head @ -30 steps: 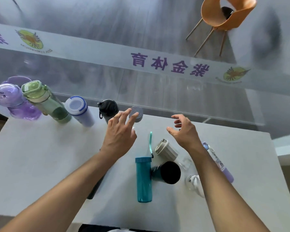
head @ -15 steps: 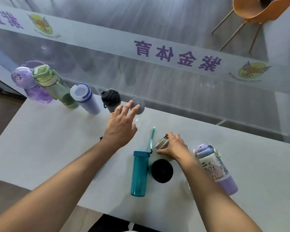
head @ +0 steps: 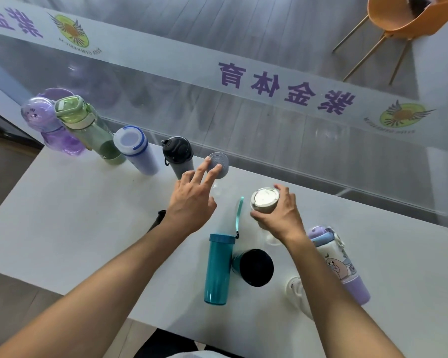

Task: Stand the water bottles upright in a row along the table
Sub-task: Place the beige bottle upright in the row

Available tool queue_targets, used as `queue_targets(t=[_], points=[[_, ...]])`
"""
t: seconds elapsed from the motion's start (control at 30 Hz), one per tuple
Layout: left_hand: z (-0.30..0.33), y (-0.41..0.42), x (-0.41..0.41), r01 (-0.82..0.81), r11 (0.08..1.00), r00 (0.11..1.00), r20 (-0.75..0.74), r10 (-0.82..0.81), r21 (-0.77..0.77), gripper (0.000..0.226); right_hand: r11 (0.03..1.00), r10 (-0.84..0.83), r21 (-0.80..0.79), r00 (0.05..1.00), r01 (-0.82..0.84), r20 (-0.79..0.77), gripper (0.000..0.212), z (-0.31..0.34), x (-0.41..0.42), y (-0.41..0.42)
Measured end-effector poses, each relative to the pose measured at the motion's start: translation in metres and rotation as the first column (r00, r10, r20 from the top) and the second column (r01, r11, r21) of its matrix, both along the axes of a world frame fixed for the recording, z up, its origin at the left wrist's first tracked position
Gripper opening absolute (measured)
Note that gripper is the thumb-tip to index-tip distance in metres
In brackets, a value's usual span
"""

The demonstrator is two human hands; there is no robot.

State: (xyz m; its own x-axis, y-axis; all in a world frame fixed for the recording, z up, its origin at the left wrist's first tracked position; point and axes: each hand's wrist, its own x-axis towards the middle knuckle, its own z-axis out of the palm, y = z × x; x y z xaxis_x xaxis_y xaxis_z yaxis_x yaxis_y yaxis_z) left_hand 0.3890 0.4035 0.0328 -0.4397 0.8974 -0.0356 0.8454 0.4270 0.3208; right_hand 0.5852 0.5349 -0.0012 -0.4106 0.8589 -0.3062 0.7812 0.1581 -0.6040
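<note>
Head view: five bottles are stood along the white desk [head: 62, 202]; a beige-lidded clear bottle [head: 264, 202] is pinched in the right grip [head: 279, 215], the left grip [head: 192, 200] is spread, and four are left lying.

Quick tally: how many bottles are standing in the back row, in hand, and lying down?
Standing in back row: 5 - purple bottle, green bottle, blue-rimmed bottle, black-capped bottle, grey-lidded bottle
In right hand: 1 - beige-lidded bottle
Lying: 3 - teal bottle, dark-capped bottle, cartoon bottle
Total: 9; black item and white item under the arms unclear.
</note>
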Motion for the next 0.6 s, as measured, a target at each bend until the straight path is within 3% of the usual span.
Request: queue_targets(t=[0.3, 0.47, 0.6], points=[[0.002, 0.001, 0.001, 0.009, 1.0, 1.0, 0.007, -0.009, -0.01, 0.083, 0.998, -0.023, 0.057, 0.997, 0.028, -0.077, 0.086, 0.013, 0.002, 0.011], [0.001, 0.001, 0.001, 0.006, 1.0, 1.0, 0.009, -0.005, -0.023, 0.084, 0.998, 0.047, 0.056, 0.992, -0.04, -0.117, 0.084, 0.011, -0.025, 0.004], [0.001, 0.001, 0.0, 0.01, 1.0, 1.0, 0.009, -0.01, -0.025, 0.083, 0.981, 0.192, -0.003, 0.974, -0.193, -0.124, 0.084, 0.01, -0.038, -0.004]])
